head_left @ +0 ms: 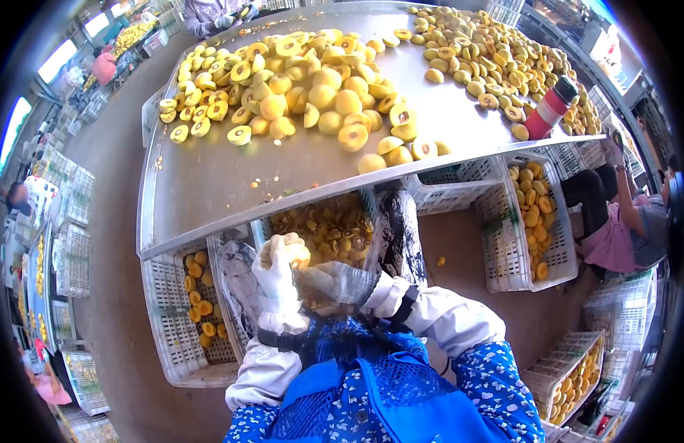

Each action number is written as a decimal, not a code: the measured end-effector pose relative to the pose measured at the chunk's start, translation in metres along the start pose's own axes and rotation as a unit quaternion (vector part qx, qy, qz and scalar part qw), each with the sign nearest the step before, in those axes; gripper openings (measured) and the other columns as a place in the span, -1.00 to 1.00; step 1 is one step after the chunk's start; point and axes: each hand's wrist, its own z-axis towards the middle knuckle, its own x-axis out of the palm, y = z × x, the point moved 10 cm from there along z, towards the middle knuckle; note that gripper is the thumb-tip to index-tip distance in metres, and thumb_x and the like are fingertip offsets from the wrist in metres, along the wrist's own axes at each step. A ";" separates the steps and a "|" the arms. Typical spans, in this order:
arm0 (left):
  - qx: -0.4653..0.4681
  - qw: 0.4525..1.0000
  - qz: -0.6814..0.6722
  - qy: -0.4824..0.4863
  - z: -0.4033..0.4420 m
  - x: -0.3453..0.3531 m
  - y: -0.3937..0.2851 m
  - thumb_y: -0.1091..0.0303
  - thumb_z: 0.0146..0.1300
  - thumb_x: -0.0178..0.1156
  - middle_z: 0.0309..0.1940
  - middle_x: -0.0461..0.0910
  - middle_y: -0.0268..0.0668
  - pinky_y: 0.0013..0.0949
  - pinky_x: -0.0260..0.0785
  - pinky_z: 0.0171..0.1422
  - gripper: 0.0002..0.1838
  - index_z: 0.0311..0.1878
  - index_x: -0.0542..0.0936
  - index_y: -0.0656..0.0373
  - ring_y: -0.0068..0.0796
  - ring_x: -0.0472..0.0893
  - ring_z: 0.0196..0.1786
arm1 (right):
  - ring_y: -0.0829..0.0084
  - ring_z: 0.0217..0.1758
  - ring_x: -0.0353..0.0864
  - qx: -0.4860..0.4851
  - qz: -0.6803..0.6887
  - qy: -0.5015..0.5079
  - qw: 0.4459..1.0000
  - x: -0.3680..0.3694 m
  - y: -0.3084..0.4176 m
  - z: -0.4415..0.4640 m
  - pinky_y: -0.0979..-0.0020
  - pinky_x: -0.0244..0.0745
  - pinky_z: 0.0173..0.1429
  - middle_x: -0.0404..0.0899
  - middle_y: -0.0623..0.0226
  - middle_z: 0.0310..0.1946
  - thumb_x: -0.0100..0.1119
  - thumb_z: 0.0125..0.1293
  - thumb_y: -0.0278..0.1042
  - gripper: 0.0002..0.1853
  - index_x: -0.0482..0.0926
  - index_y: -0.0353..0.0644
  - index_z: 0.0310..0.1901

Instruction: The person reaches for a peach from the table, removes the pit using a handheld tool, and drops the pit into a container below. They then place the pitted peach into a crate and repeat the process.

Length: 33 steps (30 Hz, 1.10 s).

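Loads of yellow fruit, many of them cut in half, are heaped on the shiny silver metal table, with a second heap of yellow fruit further over at the right end, next to a red bottle with a black cap. Down below the near edge, the wearer's left hand, in a white glove, has its fingers curled round a small yellow fruit piece, so that's where the piece is: up in the fist, in front of the body. The right hand, in a greyish glove, is right beside it but pretty smeared, so honestly I can't tell if it's gripping something or loose. Just past the hands, between black-and-white patterned trouser legs, sits a pale plastic crate with lots of brownish-yellow fruit bits in it. White slatted crates with orange-yellow halves stand on both sides, one left, one right. Across the table you can see a co-worker's gloved hand, and someone in a pink checked apron is off right.
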 end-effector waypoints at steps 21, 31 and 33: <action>0.337 0.655 0.664 -0.129 0.038 -0.042 -0.162 0.26 0.24 0.19 0.05 0.48 -0.05 -0.15 0.33 0.21 -0.64 0.05 0.49 0.22 -0.09 0.48 0.11 | 0.49 -0.83 0.33 0.159 0.560 0.109 0.805 0.005 -0.156 0.016 0.45 0.19 -0.80 0.41 0.39 -0.72 -0.13 0.30 0.37 -0.48 0.43 0.02 -0.26; 0.215 0.651 0.651 0.325 0.144 0.259 -0.008 0.04 0.16 0.21 0.07 0.47 0.01 -0.09 0.34 0.19 -0.34 0.28 0.29 0.08 -0.02 0.48 0.13 | 0.45 -0.76 0.38 0.088 0.342 0.143 0.925 -0.006 -0.159 0.031 0.50 0.19 -0.73 0.44 0.32 -0.61 -0.12 0.37 0.25 -0.50 0.43 -0.10 -0.28; 0.299 0.629 0.620 0.360 0.136 0.268 0.018 0.12 0.15 0.19 0.04 0.48 0.04 -0.06 0.35 0.16 -0.35 0.29 0.28 0.12 -0.01 0.50 0.10 | 0.43 -0.71 0.40 0.085 0.280 0.100 0.951 -0.018 -0.144 0.031 0.48 0.23 -0.68 0.45 0.30 -0.57 -0.10 0.36 0.23 -0.51 0.43 -0.11 -0.25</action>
